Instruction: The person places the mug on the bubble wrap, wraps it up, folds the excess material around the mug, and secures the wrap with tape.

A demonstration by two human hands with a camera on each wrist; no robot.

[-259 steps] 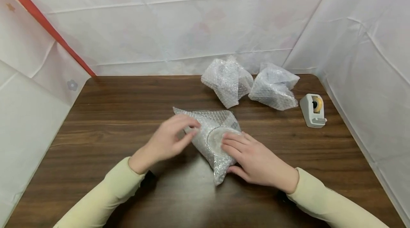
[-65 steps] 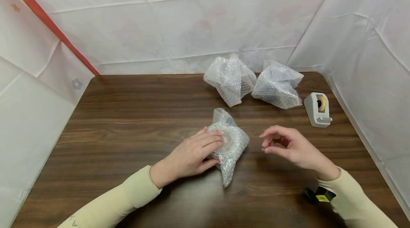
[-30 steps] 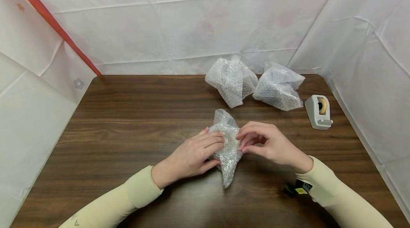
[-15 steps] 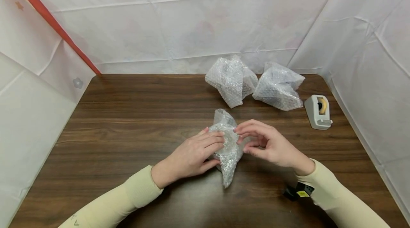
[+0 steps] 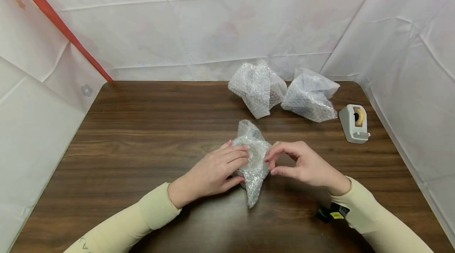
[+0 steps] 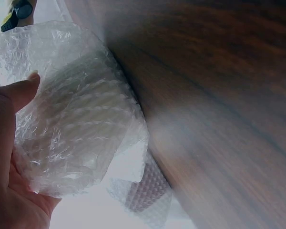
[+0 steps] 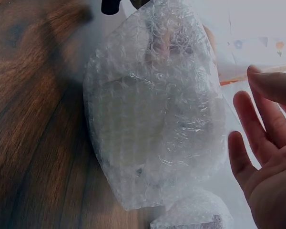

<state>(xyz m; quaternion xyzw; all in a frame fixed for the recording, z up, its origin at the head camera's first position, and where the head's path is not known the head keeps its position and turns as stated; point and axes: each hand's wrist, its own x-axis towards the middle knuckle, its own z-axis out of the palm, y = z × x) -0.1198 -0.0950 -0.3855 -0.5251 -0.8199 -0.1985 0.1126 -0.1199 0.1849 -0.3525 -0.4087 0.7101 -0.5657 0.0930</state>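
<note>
A bubble-wrapped bundle (image 5: 254,158) stands mid-table, its clear wrap folded to pointed corners at the far and near ends. A round pale shape shows through its top; the wrap blurs what it is. My left hand (image 5: 213,172) rests on it with fingers laid straight across the top and the thumb along the near side. In the left wrist view that thumb lies against the crinkled wrap (image 6: 81,119). My right hand (image 5: 302,162) is at the bundle's right edge, fingers loosely bent, thumb a little apart. The right wrist view shows no object between its fingers (image 7: 240,152).
Two more bubble-wrapped bundles, a left one (image 5: 257,89) and a right one (image 5: 310,97), sit side by side at the table's back. A white tape dispenser (image 5: 354,123) with a yellow roll stands at the right. White sheeting (image 5: 213,27) walls the table (image 5: 149,126).
The left hand moved from beside the bundle onto its top, and the bundle was turned and folded smaller. My right hand came back from the right to its right edge, fingers shifting there.
</note>
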